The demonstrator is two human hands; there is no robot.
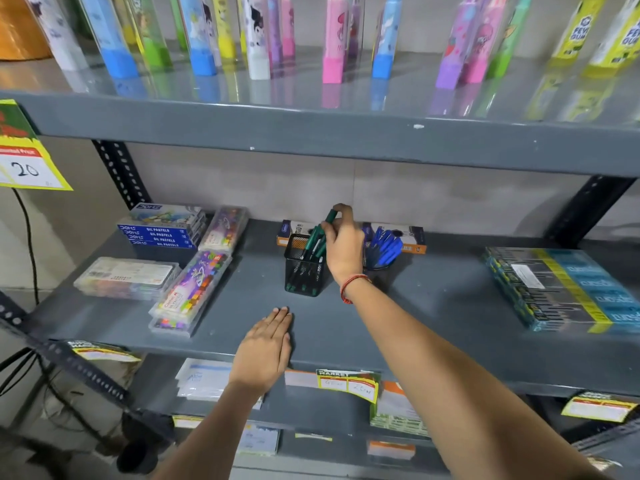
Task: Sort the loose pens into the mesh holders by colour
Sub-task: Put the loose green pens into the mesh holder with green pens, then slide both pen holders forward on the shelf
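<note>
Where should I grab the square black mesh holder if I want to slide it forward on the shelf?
Grip the square black mesh holder low on its flat side walls, coming from the front. It stands upright with green pens leaning out of its open top, and the right hand is above it, so a grip from above looks blocked.

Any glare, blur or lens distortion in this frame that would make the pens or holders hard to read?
Head view: wide-angle bowing bends the upper shelf edge and smears the corners; the glossy top shelf mirrors the coloured boxes. The right hand, on a green pen, is slightly motion-blurred and hides part of the blue pens. The square mesh holder stays legible.
</note>
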